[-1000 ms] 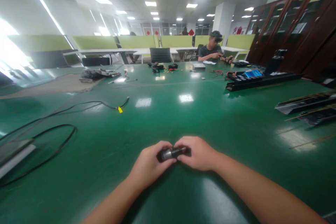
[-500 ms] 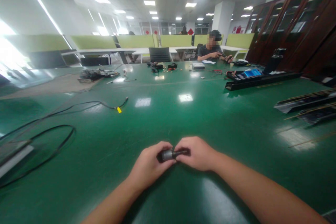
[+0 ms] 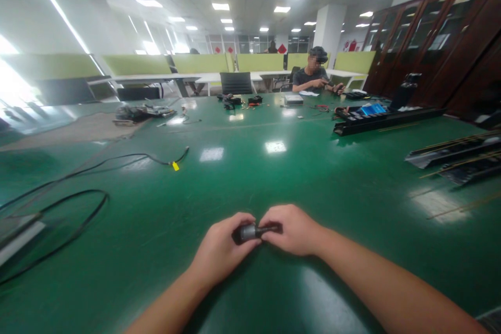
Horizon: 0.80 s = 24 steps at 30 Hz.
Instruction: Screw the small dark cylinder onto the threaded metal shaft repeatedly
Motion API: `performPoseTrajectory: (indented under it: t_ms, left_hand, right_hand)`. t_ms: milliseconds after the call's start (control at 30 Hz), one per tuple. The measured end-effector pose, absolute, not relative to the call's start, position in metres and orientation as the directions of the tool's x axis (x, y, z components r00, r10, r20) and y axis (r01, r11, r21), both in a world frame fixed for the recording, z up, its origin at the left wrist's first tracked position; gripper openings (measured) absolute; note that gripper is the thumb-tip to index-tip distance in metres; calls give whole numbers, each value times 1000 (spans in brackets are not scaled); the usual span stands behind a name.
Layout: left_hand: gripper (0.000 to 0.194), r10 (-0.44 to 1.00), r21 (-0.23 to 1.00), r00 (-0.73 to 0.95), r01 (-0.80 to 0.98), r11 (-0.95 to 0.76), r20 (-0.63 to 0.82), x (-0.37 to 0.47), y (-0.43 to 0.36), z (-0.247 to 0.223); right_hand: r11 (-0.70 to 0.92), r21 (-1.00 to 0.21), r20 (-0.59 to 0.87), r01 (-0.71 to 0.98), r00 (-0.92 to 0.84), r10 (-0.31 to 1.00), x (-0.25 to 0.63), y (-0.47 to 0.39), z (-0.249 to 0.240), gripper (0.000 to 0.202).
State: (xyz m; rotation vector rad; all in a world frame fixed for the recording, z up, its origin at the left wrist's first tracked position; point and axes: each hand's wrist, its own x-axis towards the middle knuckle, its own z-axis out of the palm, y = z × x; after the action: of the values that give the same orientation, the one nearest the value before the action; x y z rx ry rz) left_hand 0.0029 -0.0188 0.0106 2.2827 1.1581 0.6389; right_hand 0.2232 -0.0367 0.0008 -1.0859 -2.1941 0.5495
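Near the front of the green table (image 3: pixel 172 203), both my hands are closed on one small cylindrical part (image 3: pixel 248 232). Its body is grey metal with a black end, and a thinner dark piece extends from it to the right. My left hand (image 3: pixel 223 248) curls round the thicker body. Thumb and fingers of my right hand (image 3: pixel 291 229) pinch the thin dark end. The part lies roughly level, just above or on the tabletop; which of these I cannot tell. My fingers cover portions of both ends.
At the left a black cable (image 3: pixel 135 155) with a yellow tag runs across the table beside a grey box (image 3: pixel 19 240). Black metal channels (image 3: pixel 387 121) lie at the right. Across the table a person (image 3: pixel 313 75) sits handling something dark, near a small white box (image 3: pixel 293 99).
The camera view has shifted very slightly. Both hands keep the same grip on the cylindrical part, with no clear movement between them.
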Motion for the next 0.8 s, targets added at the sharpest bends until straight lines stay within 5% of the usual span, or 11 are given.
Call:
performPoseTrajectory:
  t_ms: [800]
  left_hand:
    - [23, 830, 592, 522, 611, -526, 198, 4, -21, 14]
  right_hand:
    - [586, -586, 350, 559, -477, 806, 225, -36, 5, 13]
